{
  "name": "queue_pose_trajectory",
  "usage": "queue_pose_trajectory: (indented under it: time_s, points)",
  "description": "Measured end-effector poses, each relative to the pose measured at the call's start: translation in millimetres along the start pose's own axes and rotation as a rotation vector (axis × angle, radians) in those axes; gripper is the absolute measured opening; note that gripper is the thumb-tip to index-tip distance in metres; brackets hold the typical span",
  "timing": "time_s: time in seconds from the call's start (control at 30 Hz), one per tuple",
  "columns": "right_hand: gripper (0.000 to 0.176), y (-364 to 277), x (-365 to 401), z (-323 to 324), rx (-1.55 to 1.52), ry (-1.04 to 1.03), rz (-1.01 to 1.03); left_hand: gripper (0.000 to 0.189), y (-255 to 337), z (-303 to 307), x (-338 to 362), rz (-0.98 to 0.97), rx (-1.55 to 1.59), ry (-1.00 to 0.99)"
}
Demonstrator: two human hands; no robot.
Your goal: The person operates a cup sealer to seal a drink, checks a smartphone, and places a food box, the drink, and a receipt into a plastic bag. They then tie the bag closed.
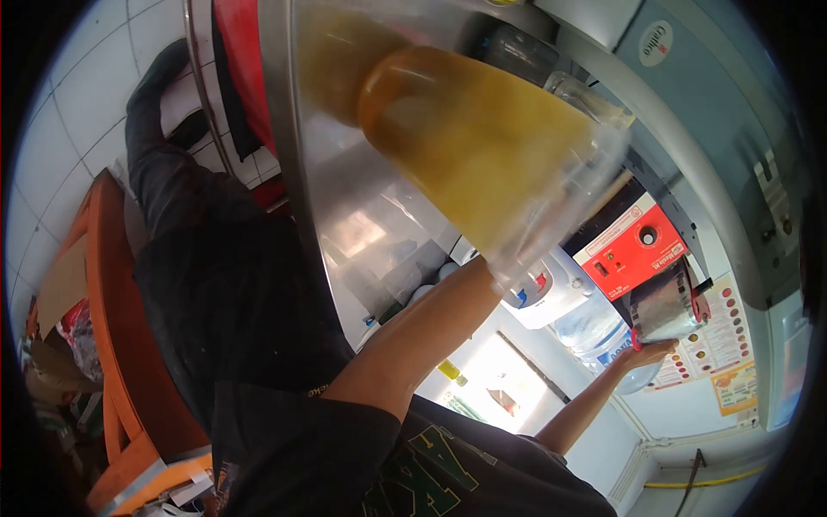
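A clear plastic cup (pixel 482 138) of yellow-orange drink fills the upper middle of the view, close to the camera and blurred at its rim. It shows sideways in this tilted picture, base on the steel counter (pixel 362 198). My left forearm (pixel 422 332) reaches behind this cup, which hides the left hand. Farther off, my right hand (pixel 652 351) lies against a translucent roll (pixel 668 306) with red ends, its fingers stretched along it. The roll sits at the red-fronted machine (pixel 633 250), which has a black knob and a switch.
A white water dispenser (pixel 543 289) with a large bottle (pixel 594 332) stands beside the machine. Dark and clear containers (pixel 517 52) are behind the cup. A grey metal frame (pixel 680 146) curves along the right. An orange wooden chair (pixel 129 345) and white floor tiles (pixel 77 77) show at left.
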State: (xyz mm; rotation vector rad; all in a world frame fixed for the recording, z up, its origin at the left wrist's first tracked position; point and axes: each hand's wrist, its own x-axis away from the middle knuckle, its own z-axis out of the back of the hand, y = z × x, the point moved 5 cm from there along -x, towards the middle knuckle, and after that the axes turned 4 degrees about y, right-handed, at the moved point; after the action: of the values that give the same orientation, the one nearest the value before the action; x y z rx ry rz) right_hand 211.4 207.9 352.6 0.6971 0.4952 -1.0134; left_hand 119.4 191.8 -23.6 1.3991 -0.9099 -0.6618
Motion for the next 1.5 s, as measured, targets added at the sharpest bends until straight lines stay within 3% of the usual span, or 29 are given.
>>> queue_pose_trajectory:
  time_s: [0.17, 0.23, 0.27, 0.33, 0.4, 0.43, 0.5, 0.57, 0.63, 0.67, 0.73, 0.8, 0.83, 0.87, 0.9, 0.93, 0.97, 1.0, 1.07, 1.2, 1.3, 1.43, 1.5]
  points:
    - [0.07, 3, 1, 1, 0.009, 0.049, 0.05, 0.034, 11, -14, 9, 0.036, -0.09, 0.049]
    - [0.065, 3, 0, 0, 0.007, 0.031, 0.032, 0.033, 15, -3, 17, 0.087, -0.131, 0.173]
    - [0.065, -7, 3, 1, -0.014, 0.031, -0.024, 0.033, 28, 6, 23, 0.031, -0.175, 0.171]
    - [0.061, -4, 4, -2, -0.039, 0.03, -0.032, 0.028, 62, 26, 36, -0.046, -0.108, -0.013]
    - [0.056, -16, 7, 0, -0.062, 0.058, -0.029, 0.022, 132, 47, 54, -0.37, 0.059, -0.049]
    - [0.054, -20, 10, 1, -0.125, 0.082, -0.017, 0.018, 176, 54, 66, -0.593, 0.128, 0.11]
    - [0.05, -22, 16, 5, -0.235, 0.124, 0.008, 0.014, 267, 60, 74, -0.989, 0.25, 0.154]
    - [0.048, -27, 23, 14, -0.304, 0.142, 0.061, 0.013, 340, 50, 64, -1.255, 0.202, 0.093]
    - [0.048, -30, 28, 27, -0.296, 0.056, 0.052, 0.028, 383, 24, 41, -1.465, -0.007, 0.109]
    - [0.049, -26, 27, 31, -0.279, -0.023, 0.008, 0.031, 386, 5, 26, -1.488, -0.117, -0.049]
    - [0.039, -8, 17, 52, -0.24, 0.154, 0.047, 0.032, 382, -14, 10, -1.5, -0.554, -0.149]
    - [0.027, 37, -7, 50, -0.554, 0.093, -0.052, 0.032, 384, -15, 14, -1.549, -0.576, -0.096]
    - [0.02, 54, -31, 50, -0.44, 0.246, -0.132, 0.032, 385, -13, 14, -1.536, -0.579, -0.039]
    - [0.021, 73, -56, 43, -0.329, 0.387, -0.039, 0.032, 388, -13, 16, -1.569, -0.591, -0.052]
    - [0.021, 93, -82, 33, -0.222, 0.368, -0.03, 0.031, 388, -13, 15, -1.525, -0.573, -0.1]
    - [0.024, 107, -101, 17, 0.221, 0.406, 0.0, 0.03, 387, -14, 14, -1.476, -0.558, -0.147]
    - [0.024, 128, -114, -6, 0.468, 0.41, 0.029, 0.028, 384, -16, 13, -1.51, -0.509, -0.106]
    - [0.024, 149, -120, -18, 0.461, 0.42, -0.004, 0.028, 381, -19, 14, -1.534, -0.529, -0.121]
    - [0.023, 186, -132, -59, 0.672, -0.243, -0.063, 0.027, 386, -15, 15, -1.557, -0.489, -0.059]
    - [0.024, 167, -125, -46, 0.772, -0.202, -0.072, 0.026, 387, -18, 17, -1.528, -0.564, -0.091]
    - [0.018, 148, -106, 1, 0.506, 0.006, 0.069, 0.025, 386, -17, 17, -1.525, -0.555, -0.093]
    - [0.016, 130, -82, 57, 0.245, 0.125, -0.039, 0.024, 386, -21, 18, -1.545, -0.485, -0.088]
    - [0.02, 131, -63, 73, -0.472, 0.263, -0.334, 0.025, 387, -20, 21, -1.536, -0.49, -0.078]
